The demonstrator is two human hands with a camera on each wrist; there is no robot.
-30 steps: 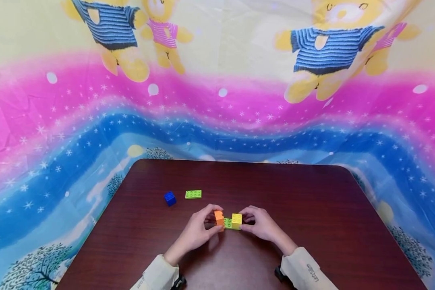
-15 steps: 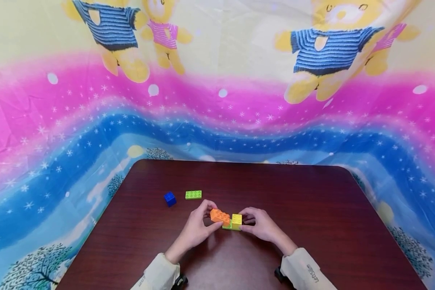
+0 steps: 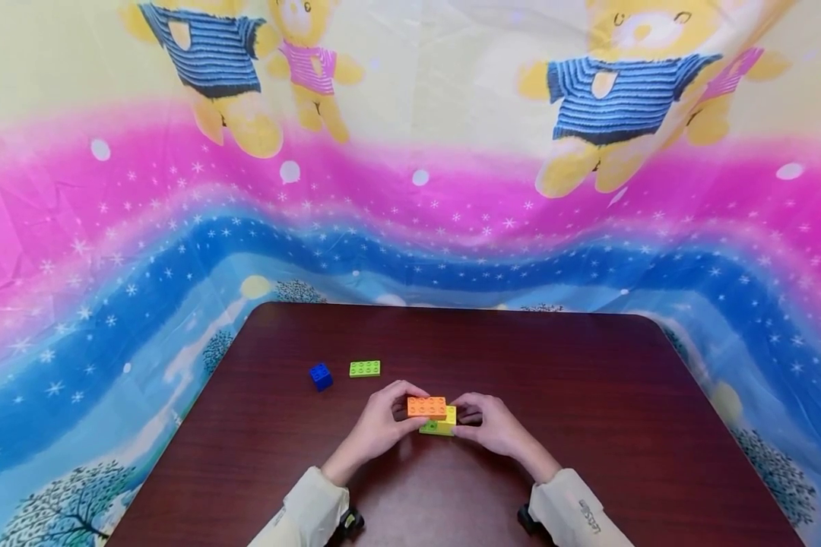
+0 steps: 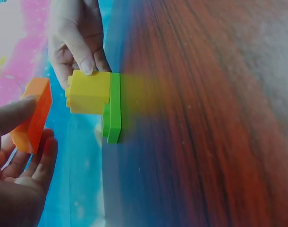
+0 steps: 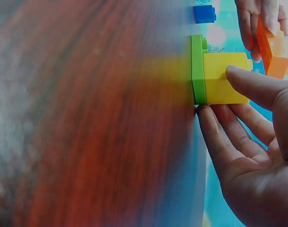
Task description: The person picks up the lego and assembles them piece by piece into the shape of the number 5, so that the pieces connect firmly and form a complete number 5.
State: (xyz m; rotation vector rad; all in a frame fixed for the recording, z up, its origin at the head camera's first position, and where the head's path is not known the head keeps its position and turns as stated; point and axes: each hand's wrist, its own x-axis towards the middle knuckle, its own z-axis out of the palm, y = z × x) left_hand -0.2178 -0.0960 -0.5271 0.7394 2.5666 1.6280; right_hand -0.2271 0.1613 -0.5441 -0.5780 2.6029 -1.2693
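Note:
An orange brick [image 3: 427, 408] with two rows of studs is pinched between the thumb and fingers of my left hand [image 3: 381, 419]. It is raised, studs up, and in the left wrist view a gap shows between it and the yellow brick [image 4: 89, 92]. The yellow brick stands on one end of a green plate [image 4: 114, 109], which lies on the table; studs show at the plate's other end. My right hand [image 3: 494, 422] holds the yellow brick at its right side, thumb [image 5: 245, 80] on one face and fingertips by the plate's end.
On the dark wooden table [image 3: 554, 365], a blue brick [image 3: 320, 375] and a second green plate [image 3: 365, 369] lie to the back left of the hands. A curtain printed with bears [image 3: 410, 152] hangs behind the table.
My left hand has turned the orange brick from upright on end to level, studs up, and moved it right, over the green plate beside the yellow brick. The right hand stays in place.

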